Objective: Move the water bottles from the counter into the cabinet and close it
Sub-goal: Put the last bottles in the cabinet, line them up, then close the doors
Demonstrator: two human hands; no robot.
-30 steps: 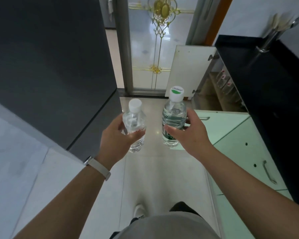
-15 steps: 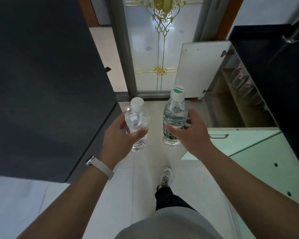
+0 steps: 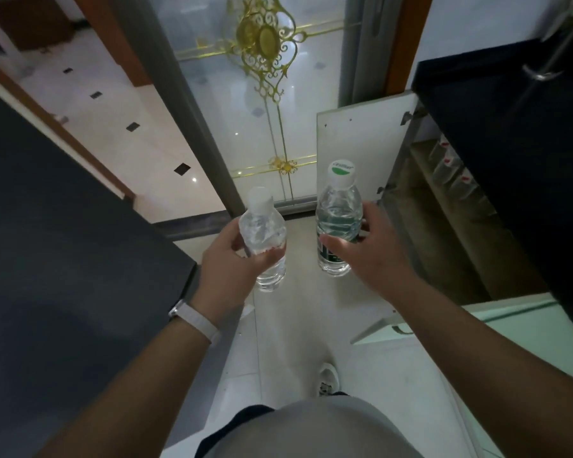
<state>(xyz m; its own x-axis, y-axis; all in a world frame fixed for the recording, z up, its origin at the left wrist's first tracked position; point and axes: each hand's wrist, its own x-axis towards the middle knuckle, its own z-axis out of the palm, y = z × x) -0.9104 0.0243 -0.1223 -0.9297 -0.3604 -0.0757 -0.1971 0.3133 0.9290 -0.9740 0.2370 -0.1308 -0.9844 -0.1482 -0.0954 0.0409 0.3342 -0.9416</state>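
Two water bottles, one gripped upright in the left hand [image 3: 227, 259] and one in the right hand [image 3: 374, 249], remain outside the open cabinet [image 3: 444, 226] at right; placement and closing are pending.

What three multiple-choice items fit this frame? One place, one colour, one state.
1. The open cabinet lies where?
A. Under the dark counter, on the person's right
B. On the person's left
C. Behind the person

2. The mark on the cap of the labelled bottle in the right grip is:
A. Red
B. Blue
C. Green

3. The left grip is:
A. Empty and open
B. Wrapped round a plain-capped bottle
C. Pressed on a drawer

Key:
1 A: its shelves show beneath the counter at right.
2 C: a green patch sits on the white cap.
3 B: thumb and fingers curl round the bottle's body.
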